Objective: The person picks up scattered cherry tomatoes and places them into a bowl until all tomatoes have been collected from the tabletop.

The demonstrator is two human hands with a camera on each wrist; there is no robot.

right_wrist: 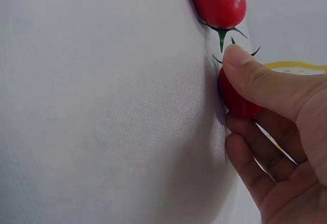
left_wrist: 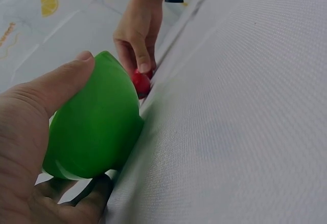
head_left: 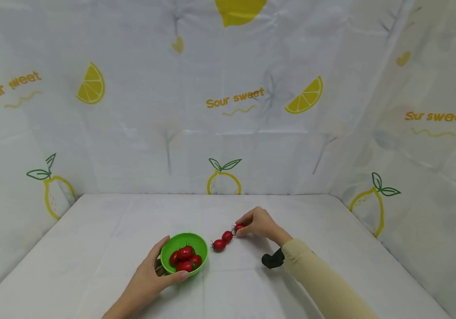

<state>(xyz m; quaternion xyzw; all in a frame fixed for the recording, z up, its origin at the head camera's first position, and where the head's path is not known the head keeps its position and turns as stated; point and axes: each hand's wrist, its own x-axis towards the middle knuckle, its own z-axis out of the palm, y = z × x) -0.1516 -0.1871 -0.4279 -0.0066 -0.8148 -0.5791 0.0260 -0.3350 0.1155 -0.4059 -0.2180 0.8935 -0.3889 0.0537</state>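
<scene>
My left hand (head_left: 150, 271) grips a green bowl (head_left: 188, 239) from its left side, thumb at the near rim and fingers around the outer wall. Several cherry tomatoes (head_left: 185, 253) with green stems lie inside it. To the bowl's right, my right hand (head_left: 261, 223) pinches another cherry tomato (right_wrist: 236, 95) between thumb and fingers, low over the white cloth. Two loose cherry tomatoes (head_left: 219, 245) lie in a slanting row between the bowl and that hand. In the left wrist view the bowl's wall hides its contents.
A white cloth (head_left: 228, 292) covers the table. A small black object (head_left: 272, 259) shows beside the right sleeve (head_left: 323, 279). White curtains (head_left: 148, 110) printed with lemons and lettering stand behind the table and at both sides.
</scene>
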